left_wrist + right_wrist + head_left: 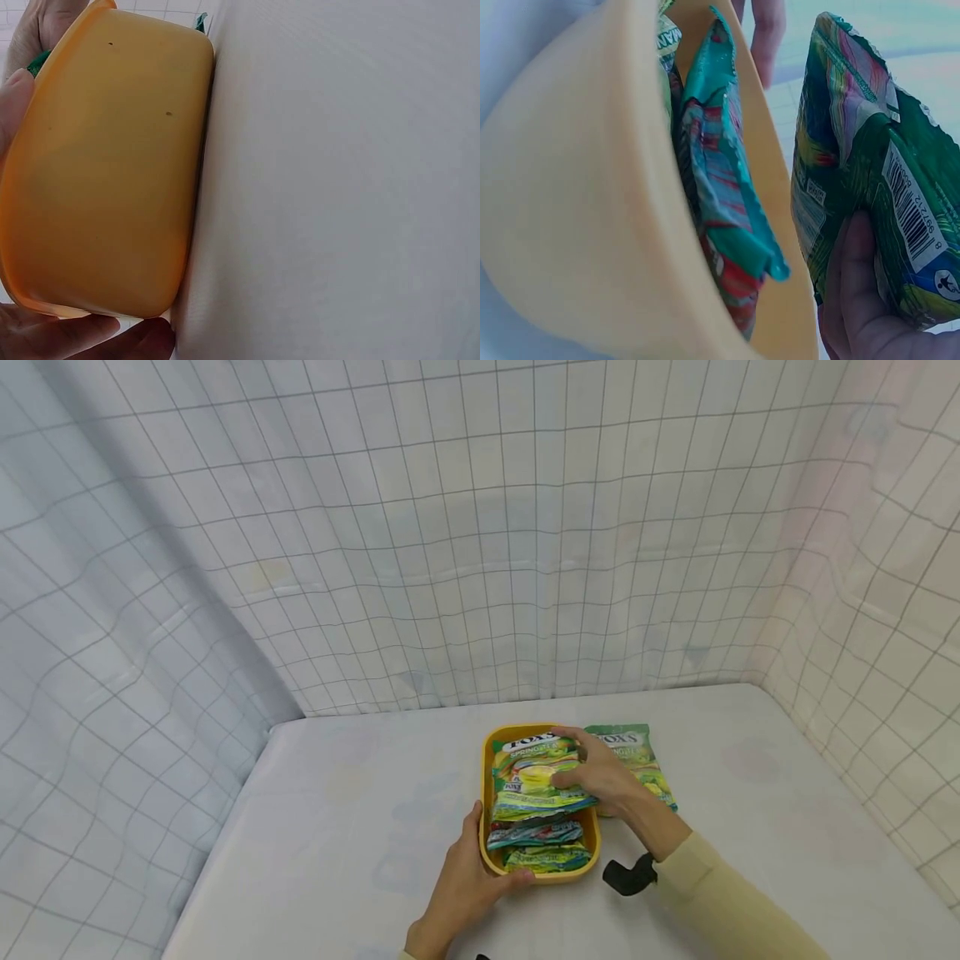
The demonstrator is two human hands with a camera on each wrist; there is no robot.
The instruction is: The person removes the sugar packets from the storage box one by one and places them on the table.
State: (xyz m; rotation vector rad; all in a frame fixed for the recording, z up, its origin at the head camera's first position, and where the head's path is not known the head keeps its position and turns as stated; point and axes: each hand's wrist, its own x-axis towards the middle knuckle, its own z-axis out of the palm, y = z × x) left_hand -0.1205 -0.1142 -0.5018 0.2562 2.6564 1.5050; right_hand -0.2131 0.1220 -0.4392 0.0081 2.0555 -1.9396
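A yellow plastic tub (551, 878) stands on the white table, its smooth side (112, 165) filling much of the left wrist view. My left hand (467, 883) grips its near left corner, thumb at the front rim and fingers along the left side. Over the tub, my right hand (600, 770) holds a green and yellow bag of Fox's candy (531, 781). The back of that bag, with a barcode, faces the right wrist camera. Below it in the tub lie a teal and red candy bag (724, 172) and a green candy bag (551, 858).
Another green Fox's candy bag (633, 752) lies flat on the table (337, 835), just right of the tub and partly behind my right hand. White grid-patterned curtains (487, 543) enclose the table's back and sides. A black object (628, 877) shows at my right wrist.
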